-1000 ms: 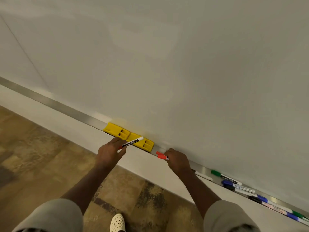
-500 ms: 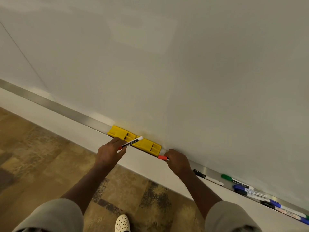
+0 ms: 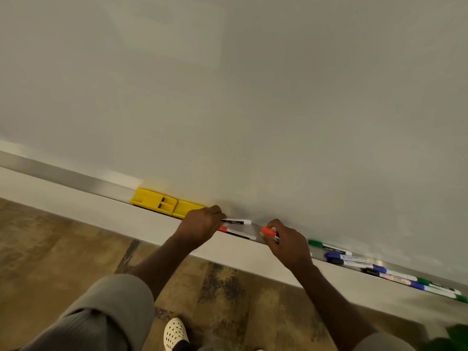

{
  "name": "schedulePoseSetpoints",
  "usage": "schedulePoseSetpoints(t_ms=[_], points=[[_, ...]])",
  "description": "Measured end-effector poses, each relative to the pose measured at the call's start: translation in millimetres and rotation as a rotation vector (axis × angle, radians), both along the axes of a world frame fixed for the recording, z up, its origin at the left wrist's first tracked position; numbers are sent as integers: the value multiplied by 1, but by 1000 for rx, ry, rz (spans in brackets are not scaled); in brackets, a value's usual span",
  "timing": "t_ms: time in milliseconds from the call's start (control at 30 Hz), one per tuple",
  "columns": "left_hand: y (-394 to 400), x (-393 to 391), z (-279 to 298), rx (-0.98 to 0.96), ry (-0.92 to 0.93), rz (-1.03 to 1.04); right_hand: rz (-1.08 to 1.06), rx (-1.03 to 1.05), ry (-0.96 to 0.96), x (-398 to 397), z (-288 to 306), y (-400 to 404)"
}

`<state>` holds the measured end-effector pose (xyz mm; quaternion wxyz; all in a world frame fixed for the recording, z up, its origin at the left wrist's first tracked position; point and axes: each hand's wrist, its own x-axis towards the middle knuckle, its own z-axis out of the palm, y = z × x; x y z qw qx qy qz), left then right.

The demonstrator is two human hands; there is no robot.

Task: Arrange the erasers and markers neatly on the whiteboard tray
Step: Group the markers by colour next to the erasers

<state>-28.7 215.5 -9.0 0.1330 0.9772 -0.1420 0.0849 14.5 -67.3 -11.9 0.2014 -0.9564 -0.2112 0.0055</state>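
Two yellow erasers (image 3: 162,201) lie end to end on the metal whiteboard tray (image 3: 65,176). My left hand (image 3: 201,224) sits just right of them, shut on a white marker (image 3: 236,221) that points right above the tray. Below it a red-capped marker (image 3: 236,232) lies on the tray. My right hand (image 3: 287,240) pinches another red-capped marker (image 3: 268,231), cap pointing left. Farther right lie a green-capped marker (image 3: 328,245), a blue-capped marker (image 3: 345,257) and several more markers (image 3: 415,282) in a loose row.
The whiteboard (image 3: 253,97) fills the upper view. Below the tray runs a pale wall strip (image 3: 76,206), then a brown patterned floor (image 3: 50,262). My shoe (image 3: 174,334) stands near the wall. Something green (image 3: 453,339) shows at the bottom right corner.
My left hand has moved right past the erasers with its marker. A red-capped marker now lies on the tray beneath it. My right hand holds a red-capped marker slightly farther right.
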Motion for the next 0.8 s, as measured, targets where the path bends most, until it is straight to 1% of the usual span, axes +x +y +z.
schedulePoseSetpoints(t_ms=[133,233,533,800], points=[[-34,20,-9,237,102,-60,-60,35,33,-11,10,-41],[-52,30,-14,334,156,-84,-83,16,11,-22,12,-67],[-64,45,-29,418,222,-70,-182,49,22,-32,12,-105],[-56,42,-30,471,231,-94,-158,97,10,-20,15,-89]])
